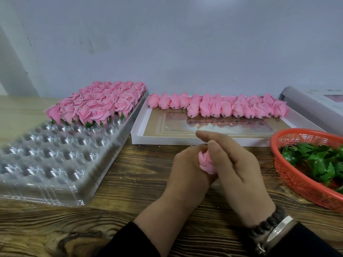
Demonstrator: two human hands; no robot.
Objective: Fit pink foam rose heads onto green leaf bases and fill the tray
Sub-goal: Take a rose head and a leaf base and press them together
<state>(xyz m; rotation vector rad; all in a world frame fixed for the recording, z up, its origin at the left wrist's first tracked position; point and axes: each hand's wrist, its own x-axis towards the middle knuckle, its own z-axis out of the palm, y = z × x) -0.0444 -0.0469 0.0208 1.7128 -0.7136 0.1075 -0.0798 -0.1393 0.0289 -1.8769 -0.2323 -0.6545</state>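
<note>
**Rose head held between both hands**

Wood-grain table (130,175) runs along a pale wall. Left hand (187,173) and right hand (239,167) together grip one pink rose head (205,162) at centre. Beyond lies a white box (137,130) with loose rose heads (222,106). Rightward, a red basket (289,179) holds green leaf bases (319,162); leftward, the clear tray (55,160) is part-filled with finished roses (100,101).

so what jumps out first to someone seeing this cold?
Probably the block of finished pink roses packed into the far end of the clear plastic tray on the left, its near pockets empty. Then both hands at centre, the left hand and right hand wrapped round one rose head. Behind them a row of loose rose heads lies in a white box; a red basket of green leaf bases sits right.
</note>
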